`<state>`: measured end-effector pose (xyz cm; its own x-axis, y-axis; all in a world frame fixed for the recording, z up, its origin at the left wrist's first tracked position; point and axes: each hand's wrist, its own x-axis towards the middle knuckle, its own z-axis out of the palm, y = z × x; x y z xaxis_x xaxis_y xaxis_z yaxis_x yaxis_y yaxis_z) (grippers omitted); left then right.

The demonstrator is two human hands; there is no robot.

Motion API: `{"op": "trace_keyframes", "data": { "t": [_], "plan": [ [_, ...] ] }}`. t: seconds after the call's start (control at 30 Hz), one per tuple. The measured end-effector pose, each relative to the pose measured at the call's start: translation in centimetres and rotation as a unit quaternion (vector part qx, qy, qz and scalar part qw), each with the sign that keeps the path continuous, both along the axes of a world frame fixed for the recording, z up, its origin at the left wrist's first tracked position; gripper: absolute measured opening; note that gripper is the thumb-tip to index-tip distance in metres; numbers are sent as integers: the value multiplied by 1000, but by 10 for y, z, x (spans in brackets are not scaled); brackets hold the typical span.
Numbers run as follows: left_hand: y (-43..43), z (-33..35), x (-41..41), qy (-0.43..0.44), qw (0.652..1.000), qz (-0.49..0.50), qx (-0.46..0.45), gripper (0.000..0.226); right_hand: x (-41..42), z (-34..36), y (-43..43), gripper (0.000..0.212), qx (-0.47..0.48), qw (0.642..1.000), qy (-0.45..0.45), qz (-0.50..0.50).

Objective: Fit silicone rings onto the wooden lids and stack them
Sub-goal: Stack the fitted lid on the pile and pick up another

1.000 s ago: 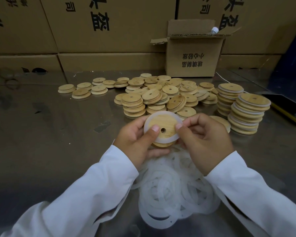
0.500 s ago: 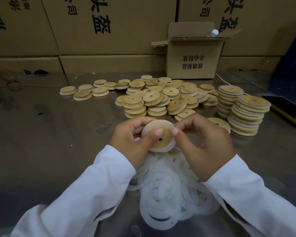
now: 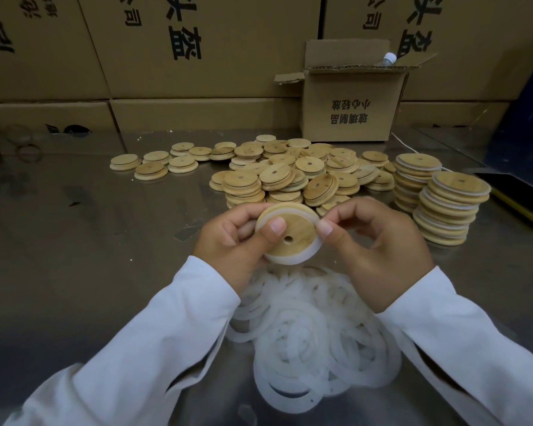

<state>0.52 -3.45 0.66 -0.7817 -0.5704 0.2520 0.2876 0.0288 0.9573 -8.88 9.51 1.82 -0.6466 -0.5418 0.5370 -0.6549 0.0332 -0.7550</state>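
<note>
STOCKROOM LINE: A wall of closed cardboard cartons (image 3: 216, 56) backs the steel worktop (image 3: 74, 256); what they hold cannot be seen. Against it stands a small open carton (image 3: 351, 112) with its flaps up. A white-capped bottle (image 3: 389, 58) pokes from its top, and the rest of its contents are hidden.

In front of that carton a loose pile of bare wooden lids (image 3: 290, 173) spreads across the worktop within arm's reach, apparently the supply to be worked through. Nearest the person lies a heap of silicone rings (image 3: 314, 333), just below the hands, so one can be taken without reaching. At the right, beside the bare pile, two stacks of ringed lids (image 3: 450, 210) rise side by side, seemingly stacked so that done and undone do not mix.

Above the ring heap and clear of the worktop, the left hand (image 3: 228, 241) grips the wooden lid (image 3: 290, 232) in work. Its fingers (image 3: 243, 232) curl behind the lid and its thumb presses on the face beside the centre hole, tilting the lid toward the eye. The right hand (image 3: 382, 250) pinches the silicone ring (image 3: 293, 260) at the lid's right edge, thumb and forefinger closed on it, likely to draw the band over the rim. The ring shows white around the lower edge; whether it is fully seated at the top cannot be told.
</note>
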Motion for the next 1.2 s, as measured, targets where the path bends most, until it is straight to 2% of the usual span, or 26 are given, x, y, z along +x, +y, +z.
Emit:
{"op": "trace_keyframes", "data": {
  "t": [0.17, 0.27, 0.33, 0.47, 0.6, 0.7, 0.8, 0.93, 1.03, 1.2],
  "plan": [
    [5, -4, -2, -17, 1000, -2, 16, 32, 4, -5, 0, 3, -25, 999, -38, -9],
    [4, -5, -3, -28, 999, 11, 37, 31, 12, -11, -5, 18, -50, 996, -69, -32],
    [6, -4, -3, -21, 997, 6, 73, 30, 16, -12, -7, 19, -59, 995, -74, -40],
    [10, -3, -4, 0, 984, -46, 173, 35, 14, -9, -5, 7, -57, 995, -58, -62],
    [8, -4, -5, -20, 990, -64, 125, 45, 11, -8, -3, 8, -45, 995, -50, -76],
    [8, -5, -3, -45, 996, -52, 60, 49, 12, -9, -3, 9, -16, 998, -37, -50],
    [7, -6, -3, -62, 997, -45, 28, 43, 12, -8, -3, 11, -1, 999, -37, -19],
    [5, -3, -2, -56, 998, -28, -23, 30, 11, -7, -5, 20, -48, 996, -76, -18],
    [4, 2, 0, -43, 997, -23, -59, 27, 11, -5, -6, 22, -65, 991, -112, -30],
    [-1, 6, 1, -34, 995, -17, -88, 28, 10, -2, -5, 21, -58, 993, -99, -29]
  ]
}}
